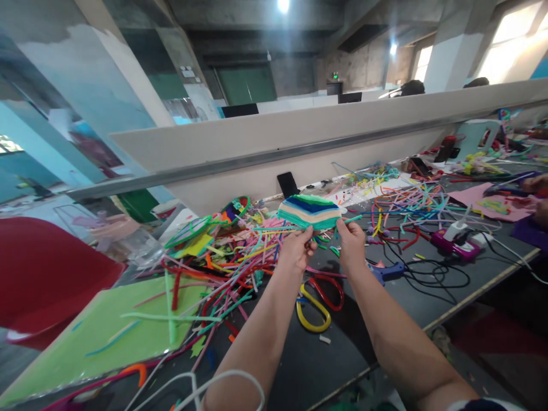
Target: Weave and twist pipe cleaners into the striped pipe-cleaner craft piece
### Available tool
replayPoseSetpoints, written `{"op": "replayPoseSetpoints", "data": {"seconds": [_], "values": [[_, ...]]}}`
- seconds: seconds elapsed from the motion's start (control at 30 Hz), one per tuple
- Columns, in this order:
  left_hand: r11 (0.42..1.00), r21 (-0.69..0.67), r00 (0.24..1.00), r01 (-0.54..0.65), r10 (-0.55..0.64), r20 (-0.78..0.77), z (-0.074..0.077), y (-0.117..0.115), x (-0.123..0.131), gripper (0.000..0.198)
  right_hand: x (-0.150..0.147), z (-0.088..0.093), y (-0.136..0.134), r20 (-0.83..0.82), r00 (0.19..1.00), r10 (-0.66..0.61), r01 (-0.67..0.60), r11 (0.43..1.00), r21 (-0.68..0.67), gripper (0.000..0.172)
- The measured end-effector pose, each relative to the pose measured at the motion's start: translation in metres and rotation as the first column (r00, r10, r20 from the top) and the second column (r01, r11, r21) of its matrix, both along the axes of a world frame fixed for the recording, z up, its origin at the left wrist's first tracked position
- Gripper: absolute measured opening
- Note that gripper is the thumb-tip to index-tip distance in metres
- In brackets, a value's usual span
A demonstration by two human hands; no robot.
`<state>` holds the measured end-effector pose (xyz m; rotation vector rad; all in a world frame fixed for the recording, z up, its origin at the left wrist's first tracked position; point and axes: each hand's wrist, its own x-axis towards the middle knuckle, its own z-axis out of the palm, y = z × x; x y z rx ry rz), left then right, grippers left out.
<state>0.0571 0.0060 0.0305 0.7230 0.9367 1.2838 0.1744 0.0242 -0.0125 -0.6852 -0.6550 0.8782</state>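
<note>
Both my hands hold up a fan-shaped piece made of striped pipe cleaners [309, 211], banded blue, green and cream. My left hand [297, 249] pinches its lower left edge. My right hand [351, 242] pinches its lower right edge, where a green pipe cleaner end sticks out to the right. Below my wrists, red and yellow scissors [319, 302] lie on the dark table [299, 365].
A heap of loose coloured pipe cleaners [222, 268] covers the table's left and middle. A green sheet [98, 331] lies at the left, a red chair [47, 274] beyond it. A blue glue gun [387, 271], black cables [428, 274] and a pink sheet [492, 202] are right. A grey partition [299, 137] runs behind.
</note>
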Motion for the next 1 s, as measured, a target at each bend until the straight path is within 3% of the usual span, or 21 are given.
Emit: {"op": "replayPoseSetpoints", "data": {"seconds": [0.23,0.37,0.5,0.7,1.0], "values": [[0.992,0.041,0.992,-0.123,0.121,0.038,0.0,0.0,0.002,0.033,0.002,-0.002,-0.001,0.229,0.958,-0.171,0.176,0.984,-0.001,0.033],[0.99,0.045,0.99,-0.137,0.136,0.034,0.0,0.0,0.003,0.037,0.006,-0.003,-0.001,0.375,0.883,-0.283,0.309,0.951,-0.011,0.028],[0.99,0.058,0.992,-0.128,0.128,0.01,0.0,-0.002,0.005,0.036,0.01,-0.002,-0.002,0.457,0.833,-0.311,0.356,0.934,-0.015,0.025],[0.992,0.026,0.992,-0.125,0.125,0.012,0.002,-0.004,0.008,0.037,0.011,-0.006,0.004,0.376,0.887,-0.266,0.321,0.943,-0.089,0.028],[0.999,0.019,0.999,-0.047,0.047,0.003,-0.002,-0.002,0.007,0.028,0.008,-0.007,0.007,0.201,0.951,-0.237,0.257,0.963,-0.084,0.032]]}}
